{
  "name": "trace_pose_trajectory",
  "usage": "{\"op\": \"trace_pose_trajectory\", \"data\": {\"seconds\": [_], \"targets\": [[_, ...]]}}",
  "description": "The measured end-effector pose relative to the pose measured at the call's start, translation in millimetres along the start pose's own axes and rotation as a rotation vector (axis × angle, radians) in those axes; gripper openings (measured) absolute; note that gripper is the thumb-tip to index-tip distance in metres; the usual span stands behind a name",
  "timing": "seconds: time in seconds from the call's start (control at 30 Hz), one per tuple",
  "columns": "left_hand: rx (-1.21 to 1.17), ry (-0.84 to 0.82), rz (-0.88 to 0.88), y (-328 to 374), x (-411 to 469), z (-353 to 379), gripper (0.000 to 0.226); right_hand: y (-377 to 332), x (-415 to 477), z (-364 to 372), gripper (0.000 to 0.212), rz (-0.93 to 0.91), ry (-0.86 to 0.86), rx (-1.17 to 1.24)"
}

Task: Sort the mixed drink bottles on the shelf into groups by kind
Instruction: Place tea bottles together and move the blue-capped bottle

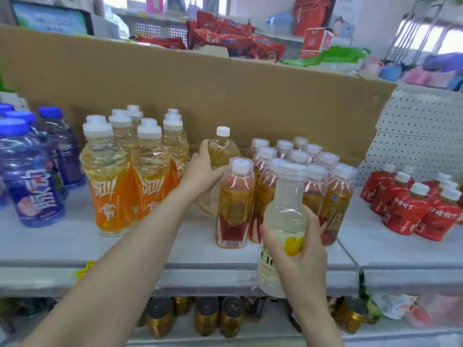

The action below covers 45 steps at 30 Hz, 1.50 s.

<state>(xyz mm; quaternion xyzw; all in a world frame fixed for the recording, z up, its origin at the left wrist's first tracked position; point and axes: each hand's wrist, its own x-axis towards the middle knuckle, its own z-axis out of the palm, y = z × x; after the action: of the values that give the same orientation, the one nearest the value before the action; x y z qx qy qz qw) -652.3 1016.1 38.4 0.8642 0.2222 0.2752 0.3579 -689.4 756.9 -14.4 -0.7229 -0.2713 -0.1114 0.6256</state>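
Left hand [203, 169] hides yellow bottle [221, 151] base; btm-shelf cans [205, 316] blurred

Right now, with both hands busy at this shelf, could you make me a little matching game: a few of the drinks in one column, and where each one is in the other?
Drinks:
1. Blue-capped blue plastic bottles
2. Orange-labelled clear bottles with yellow drink
3. Short red-wrapped bottles with white caps
4. Cloudy pale bottle with a lemon picture

Places:
A. Held in the right hand, in front of the shelf edge
B. Far left of the shelf
C. Far right of the shelf
D. Just left of the left hand

Pairs: 1-B, 2-D, 3-C, 4-A
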Motion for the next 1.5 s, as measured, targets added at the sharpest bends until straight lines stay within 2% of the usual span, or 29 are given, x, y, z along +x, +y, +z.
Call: {"op": "trace_pose_trajectory", "data": {"seconds": [0.27, 0.4, 0.53, 0.7, 0.83, 0.93, 1.07, 1.13, 1.23, 1.27, 1.4, 1.5], "targets": [[-0.013, 0.081, 0.026, 2, -62, -30, 0.093, 6, 5, 13, 0.068, -0.050, -0.038, 0.152], [-0.012, 0.124, -0.040, 6, -94, -41, 0.091, 10, 13, 7, 0.072, -0.051, -0.071, 0.174], [-0.085, 0.294, -0.099, 5, -119, -38, 0.083, 13, 23, 0, 0.076, -0.042, -0.102, 0.193], [-0.190, 0.399, -0.128, -7, -134, -3, 0.099, 21, 31, -6, 0.072, -0.044, -0.159, 0.212], [-0.206, 0.525, -0.141, -11, -140, 9, 0.095, 26, 36, -14, 0.066, -0.044, -0.204, 0.219], [-0.189, 0.636, -0.111, -4, -154, 9, 0.094, 25, 37, -21, 0.069, -0.042, -0.206, 0.252], [-0.328, 0.705, -0.053, 24, -192, 6, 0.089, 16, 30, -32, 0.066, -0.034, -0.180, 0.277], [-0.416, 0.655, -0.015, 33, -213, 0, 0.082, 10, 21, -39, 0.061, -0.013, -0.164, 0.297], [-0.560, 0.485, -0.009, 40, -245, -6, 0.072, 1, 1, -51, 0.054, 0.033, -0.138, 0.313], [-0.603, 0.430, -0.041, 42, -254, -4, 0.070, -1, -7, -56, 0.053, 0.057, -0.136, 0.316], [-0.781, 0.269, -0.178, 46, -290, 18, 0.035, 1, -40, -83, 0.058, 0.152, -0.104, 0.274], [-0.847, 0.158, -0.246, 49, -310, 41, 0.026, 9, -62, -116, 0.058, 0.193, -0.039, 0.214]]}}
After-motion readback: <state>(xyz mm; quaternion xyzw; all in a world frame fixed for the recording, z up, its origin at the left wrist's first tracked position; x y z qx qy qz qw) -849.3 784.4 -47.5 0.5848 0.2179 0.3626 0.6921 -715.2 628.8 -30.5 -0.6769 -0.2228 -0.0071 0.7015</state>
